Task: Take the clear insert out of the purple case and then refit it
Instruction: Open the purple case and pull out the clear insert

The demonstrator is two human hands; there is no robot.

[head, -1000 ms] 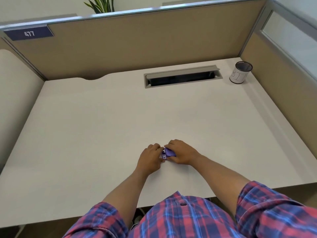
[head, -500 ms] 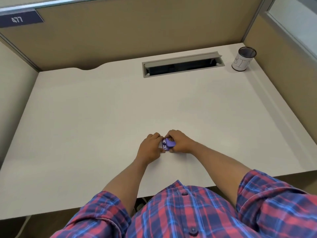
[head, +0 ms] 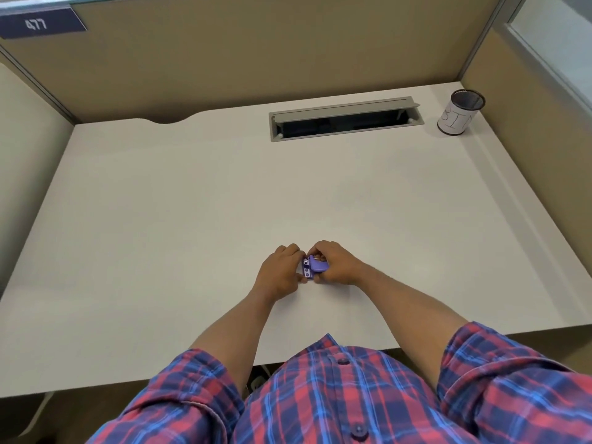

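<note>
A small purple case (head: 314,267) rests on the white desk (head: 192,203) near its front edge, pinched between both hands. My left hand (head: 282,270) grips its left side with thumb and fingertips. My right hand (head: 334,263) curls over its right side and top, fingers bent onto it. The case's left end shows two small round features. The clear insert cannot be made out; my fingers hide most of the case.
A grey cable slot (head: 344,121) is set into the desk at the back. A mesh pen cup with a white label (head: 459,112) stands at the back right corner. Tan partition walls (head: 256,52) enclose the desk on three sides.
The camera has tilted down and closer. My hands stay together on the case; the right fingers have shifted over its top and more of the purple case shows.
</note>
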